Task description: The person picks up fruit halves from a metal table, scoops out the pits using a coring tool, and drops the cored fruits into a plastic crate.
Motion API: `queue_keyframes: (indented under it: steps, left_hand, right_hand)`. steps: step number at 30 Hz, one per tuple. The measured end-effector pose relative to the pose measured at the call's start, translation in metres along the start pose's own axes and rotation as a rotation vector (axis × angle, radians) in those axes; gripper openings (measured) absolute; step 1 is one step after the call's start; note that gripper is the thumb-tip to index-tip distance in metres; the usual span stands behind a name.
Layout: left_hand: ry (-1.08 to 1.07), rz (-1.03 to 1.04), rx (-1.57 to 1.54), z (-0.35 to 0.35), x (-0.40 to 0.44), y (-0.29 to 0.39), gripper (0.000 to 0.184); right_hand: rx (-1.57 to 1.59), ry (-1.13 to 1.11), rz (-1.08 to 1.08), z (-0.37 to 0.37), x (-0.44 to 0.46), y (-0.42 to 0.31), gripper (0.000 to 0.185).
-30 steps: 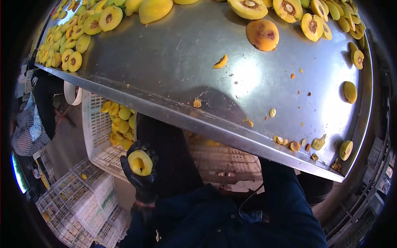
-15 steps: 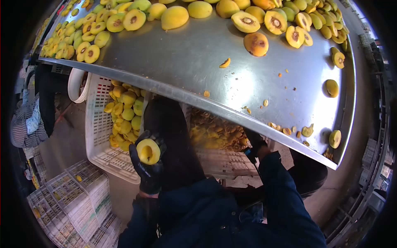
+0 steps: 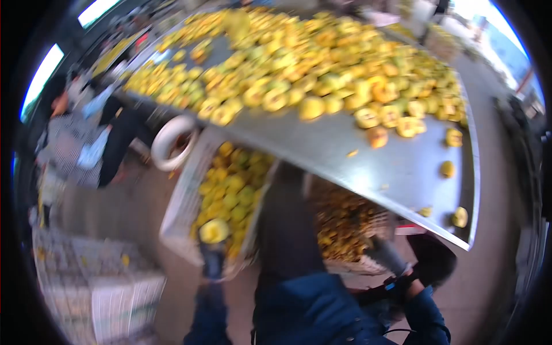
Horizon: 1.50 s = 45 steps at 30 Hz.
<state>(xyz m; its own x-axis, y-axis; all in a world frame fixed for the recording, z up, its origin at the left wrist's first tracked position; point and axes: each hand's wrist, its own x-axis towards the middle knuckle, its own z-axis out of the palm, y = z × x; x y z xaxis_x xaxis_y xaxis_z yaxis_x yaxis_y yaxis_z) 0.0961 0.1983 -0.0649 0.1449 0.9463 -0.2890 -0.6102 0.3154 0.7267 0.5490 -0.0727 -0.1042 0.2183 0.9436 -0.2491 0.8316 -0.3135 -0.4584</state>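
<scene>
My left hand [image 3: 211,256], in a dark glove, holds a yellow peach half [image 3: 214,231] at the near edge of a white crate [image 3: 181,198]. Inside that crate lie many yellow-green peach halves [image 3: 236,187]. My right hand [image 3: 386,254], also gloved, is beside a second crate full of brownish-yellow pits and scraps [image 3: 345,215]. Motion blur hides how its fingers are set and whether anything is in them. Above both crates runs a metal table [image 3: 345,138] heaped with cut peaches [image 3: 322,57].
A white bucket [image 3: 172,144] hangs by the table's left edge. Stacked crates [image 3: 98,287] stand at lower left. Another person [image 3: 80,138] sits at far left. My dark-clothed leg [image 3: 290,224] is between the two crates.
The view has tilted up, showing more of the table. My left hand has moved over the peach crate's near end, still with the peach half. My right hand has come out from under the table edge.
</scene>
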Motion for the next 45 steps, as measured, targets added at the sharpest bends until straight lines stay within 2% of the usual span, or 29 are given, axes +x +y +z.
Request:
queue_keyframes:
  steps: [2, 4, 5, 8, 10, 12, 14, 16, 19, 20, 21, 22, 24, 25, 27, 28, 30, 31, 32, 35, 36, 37, 38, 39, 40, 41, 42, 43, 45]
  left_hand:
    - [0.091, 0.374, 0.769, -0.054, 0.028, 0.031, 0.038]
    - [0.266, 0.500, 1.195, -0.128, 0.086, 0.049, 0.041]
    - [0.222, 0.554, 1.234, -0.058, 0.061, 0.060, 0.043]
    - [-0.085, 0.731, 1.253, 0.069, 0.050, 0.034, 0.042]
    - [-0.339, 0.716, 1.129, 0.186, 0.023, 0.001, 0.038]
    - [-0.631, 0.765, 1.184, 0.262, 0.027, -0.040, 0.035]
    - [-0.929, 0.943, 1.218, 0.325, 0.040, -0.081, 0.033]
    - [-0.985, 1.070, 1.248, 0.377, 0.055, -0.124, 0.035]
    - [-0.955, 1.387, 1.348, 0.426, 0.103, -0.172, 0.039]
    - [-0.959, 1.412, 1.374, 0.440, 0.124, -0.187, 0.040]
    - [-0.962, 1.434, 1.402, 0.450, 0.148, -0.201, 0.042]
    - [-0.958, 1.453, 1.431, 0.461, 0.164, -0.212, 0.044]
    - [-0.990, 1.371, 1.550, 0.485, 0.167, -0.230, 0.050]
    - [-1.010, 1.335, 1.648, 0.495, 0.166, -0.238, 0.053]
    - [-1.025, 1.209, 1.953, 0.510, 0.153, -0.249, 0.062]
    - [-1.021, 1.244, 1.854, 0.507, 0.160, -0.258, 0.063]
    - [-1.018, 1.289, 1.659, 0.500, 0.163, -0.271, 0.065]
    - [-1.071, 1.128, 1.591, 0.493, 0.164, -0.275, 0.064]
    - [-1.121, 1.081, 1.525, 0.492, 0.158, -0.273, 0.062]
    - [-1.195, 0.934, 1.300, 0.483, 0.154, -0.281, 0.052]
    - [-1.219, 0.679, 1.212, 0.470, 0.182, -0.299, 0.044]
    - [-1.398, 0.323, 1.140, 0.482, 0.175, -0.287, 0.044]
    - [-1.171, 0.584, 1.186, 0.479, 0.147, -0.280, 0.040]
    - [-1.182, 0.637, 1.189, 0.479, 0.137, -0.274, 0.040]
    - [-1.237, 0.690, 1.212, 0.480, 0.124, -0.264, 0.040]
    - [-1.221, 0.585, 1.163, 0.476, 0.108, -0.256, 0.042]
    - [-1.210, 0.484, 1.107, 0.474, 0.090, -0.248, 0.043]
    - [-1.226, 0.455, 1.099, 0.471, 0.070, -0.237, 0.044]
    - [-1.256, 0.400, 1.078, 0.463, 0.023, -0.207, 0.045]
  right_hand:
    - [0.094, 0.048, -0.001, -0.033, -0.025, -0.032, 0.046]
    - [0.080, 0.184, -0.047, -0.050, -0.043, -0.053, 0.048]
    - [0.090, 0.192, -0.012, -0.060, -0.047, -0.061, 0.044]
    - [0.228, 0.323, 0.103, -0.070, -0.057, -0.077, 0.041]
    - [0.324, 0.299, 0.148, -0.052, -0.059, -0.063, 0.042]
    - [0.344, 0.364, 0.060, -0.060, -0.065, -0.074, 0.041]
    - [0.443, 0.272, 0.163, -0.034, -0.068, -0.057, 0.041]
    - [0.542, 0.286, 0.187, -0.040, -0.072, -0.058, 0.042]
    - [0.568, 0.388, 0.196, -0.024, -0.074, -0.046, 0.037]
    - [0.573, 0.421, 0.202, -0.024, -0.072, -0.042, 0.035]
    - [0.685, 0.262, 0.358, -0.049, -0.075, -0.049, 0.045]
    - [0.551, 0.263, 0.331, -0.042, -0.074, -0.045, 0.044]
    - [0.527, 0.406, 0.241, -0.049, -0.072, -0.049, 0.041]
    - [0.387, 0.675, -0.062, -0.062, -0.073, -0.048, 0.050]
    - [0.535, 0.444, 0.083, -0.056, -0.075, -0.047, 0.050]
    - [0.608, 0.323, 0.161, -0.052, -0.076, -0.047, 0.050]
    - [0.564, 0.413, 0.078, -0.057, -0.075, -0.044, 0.053]
    - [0.593, 0.430, 0.085, -0.056, -0.074, -0.045, 0.055]
    - [0.618, 0.447, 0.089, -0.056, -0.072, -0.046, 0.057]
    - [0.579, 0.449, 0.111, -0.045, -0.065, -0.042, 0.039]
    - [0.556, 0.464, 0.091, -0.044, -0.063, -0.041, 0.035]
    - [0.633, 0.506, 0.103, -0.056, -0.062, -0.043, 0.033]
    - [0.614, 0.515, 0.142, -0.051, -0.066, -0.042, 0.034]
    - [0.774, 0.580, 0.178, -0.059, -0.068, -0.043, 0.036]
    - [0.767, 0.715, 0.147, -0.074, -0.069, -0.043, 0.035]
    - [1.007, 0.782, 0.228, -0.074, -0.069, -0.041, 0.028]
    - [1.155, 0.727, 0.330, -0.089, -0.074, -0.039, 0.028]
    - [1.283, 0.820, 0.340, -0.106, -0.074, -0.043, 0.027]
    - [1.277, 0.967, 0.386, -0.143, -0.069, -0.056, 0.024]
